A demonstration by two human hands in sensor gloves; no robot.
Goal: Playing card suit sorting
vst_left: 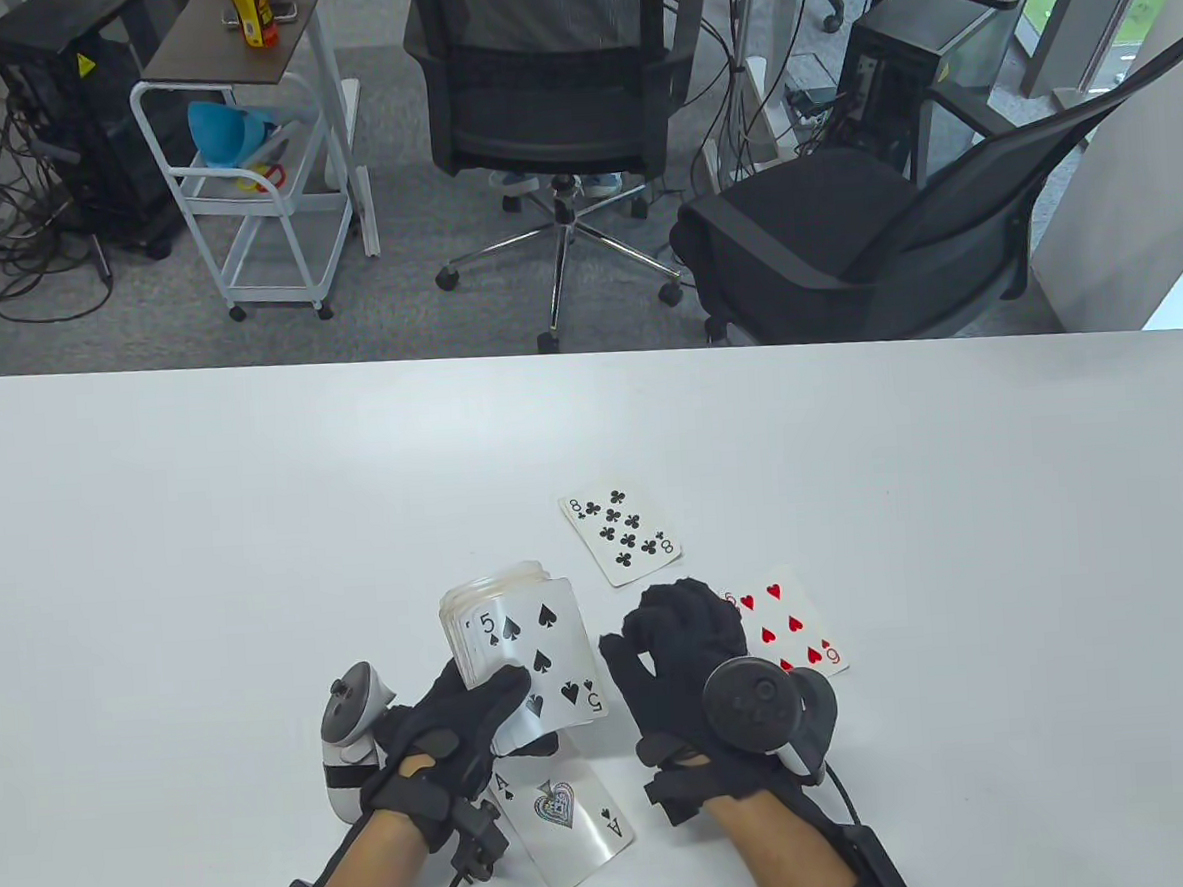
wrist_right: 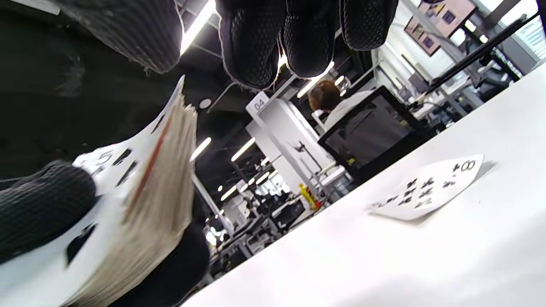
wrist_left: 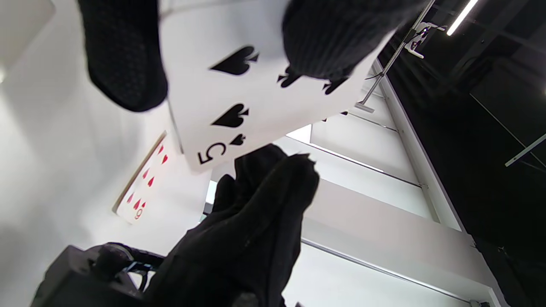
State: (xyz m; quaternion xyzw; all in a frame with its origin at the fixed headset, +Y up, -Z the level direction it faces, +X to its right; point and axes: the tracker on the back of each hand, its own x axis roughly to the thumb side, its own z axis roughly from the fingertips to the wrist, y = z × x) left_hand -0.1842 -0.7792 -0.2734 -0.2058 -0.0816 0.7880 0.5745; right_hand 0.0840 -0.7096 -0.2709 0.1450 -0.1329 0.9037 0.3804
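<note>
The left hand point(vst_left: 449, 733) grips the deck point(vst_left: 492, 620) above the white bench point(vst_left: 207, 547), thumb pressed across the face-up five of spades point(vst_left: 545, 667) on top; the cards beneath show only their edges. The right hand point(vst_left: 684, 648) hovers just beside the deck with fingers loosely curled, holding nothing, and partly covers the six of hearts point(vst_left: 798, 626). The eight of clubs point(vst_left: 622, 534) lies in full view farther out. The ace of spades point(vst_left: 569, 816) is half hidden under the left wrist.
</note>
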